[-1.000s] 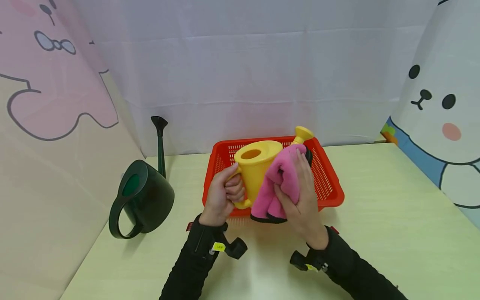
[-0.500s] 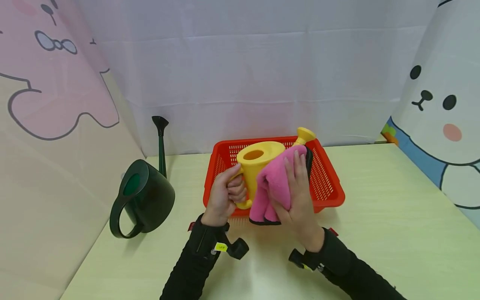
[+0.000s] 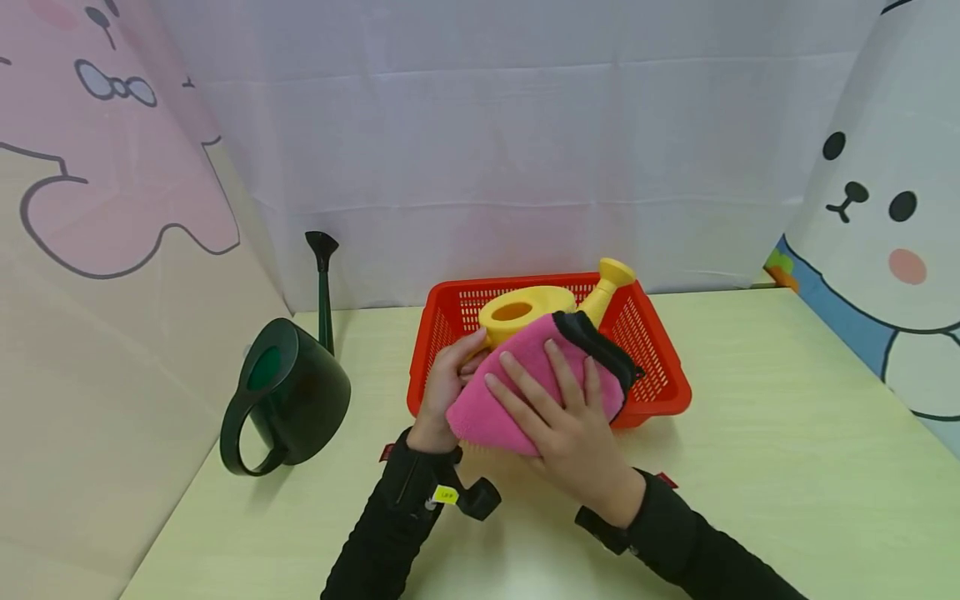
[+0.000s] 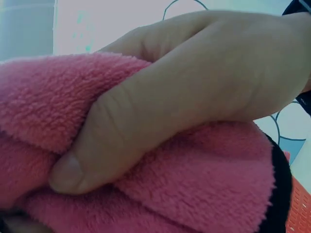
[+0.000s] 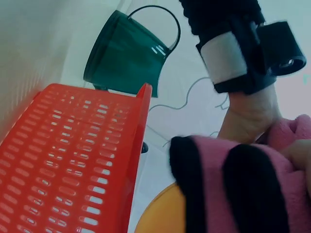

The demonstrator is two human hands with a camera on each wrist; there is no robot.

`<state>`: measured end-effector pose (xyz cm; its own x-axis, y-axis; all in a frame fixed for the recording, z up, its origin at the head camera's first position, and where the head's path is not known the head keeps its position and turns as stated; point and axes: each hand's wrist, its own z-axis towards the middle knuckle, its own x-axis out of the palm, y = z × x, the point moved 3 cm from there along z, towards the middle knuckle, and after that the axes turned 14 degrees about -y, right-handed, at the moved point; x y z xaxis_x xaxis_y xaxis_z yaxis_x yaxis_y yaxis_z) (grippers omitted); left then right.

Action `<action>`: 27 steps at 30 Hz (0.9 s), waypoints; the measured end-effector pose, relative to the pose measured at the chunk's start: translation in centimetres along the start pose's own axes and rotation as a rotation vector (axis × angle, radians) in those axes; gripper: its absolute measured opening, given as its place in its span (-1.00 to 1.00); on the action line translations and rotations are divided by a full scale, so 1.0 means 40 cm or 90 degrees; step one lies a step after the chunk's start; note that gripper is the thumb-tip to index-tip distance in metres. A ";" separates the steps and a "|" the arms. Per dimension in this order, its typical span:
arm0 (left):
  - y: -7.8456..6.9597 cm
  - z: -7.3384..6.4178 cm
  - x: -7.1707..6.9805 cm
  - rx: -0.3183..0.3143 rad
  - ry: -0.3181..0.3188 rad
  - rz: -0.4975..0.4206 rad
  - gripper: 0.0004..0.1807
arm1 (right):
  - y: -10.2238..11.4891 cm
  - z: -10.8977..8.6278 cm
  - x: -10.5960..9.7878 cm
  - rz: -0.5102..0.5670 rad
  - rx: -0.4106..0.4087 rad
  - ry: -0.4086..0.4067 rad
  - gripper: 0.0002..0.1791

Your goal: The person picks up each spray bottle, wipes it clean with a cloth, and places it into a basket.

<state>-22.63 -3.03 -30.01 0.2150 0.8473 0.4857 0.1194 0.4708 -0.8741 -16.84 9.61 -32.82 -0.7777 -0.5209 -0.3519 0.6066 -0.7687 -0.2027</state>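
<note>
My left hand [image 3: 442,392] grips the handle of a yellow watering can [image 3: 528,300], its thumb near the can's top and its other fingers partly covered. The can appears held up before the red basket, spout pointing right. Across the can's front lies a fluffy pink cloth [image 3: 480,417] with black edging, hiding most of its body. My right hand [image 3: 573,442] holds this cloth with fingers spread over it. In the left wrist view, the right thumb [image 4: 73,172] presses into the cloth's folds. The right wrist view shows part of the yellow can [image 5: 163,213] beside the cloth.
A red perforated basket [image 3: 667,375] stands behind the hands, near the back of the pale table [image 3: 787,433]. To the left is a dark green watering can [image 3: 315,408] with a long spout. Printed sheets hang at the back and sides.
My right hand has swept the cloth down and left across the can, turning so its fingers point up-left. The cloth now covers part of my left hand, which keeps its hold.
</note>
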 end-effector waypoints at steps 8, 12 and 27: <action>-0.005 -0.003 0.004 -0.007 -0.006 0.001 -0.54 | 0.004 -0.003 0.006 -0.008 -0.013 0.017 -0.38; 0.010 0.009 -0.010 -0.002 -0.012 0.001 -0.55 | -0.006 -0.001 0.005 0.004 0.030 -0.032 -0.36; 0.003 0.014 -0.024 0.036 -0.007 0.028 -0.47 | -0.107 0.013 -0.011 0.297 0.425 -0.123 -0.35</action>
<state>-23.37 -3.64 -30.57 0.2086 0.8695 0.4476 0.0555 0.4464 -0.8931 -19.18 12.94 -31.33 -0.5219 -0.8483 -0.0899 0.6962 -0.4845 0.5298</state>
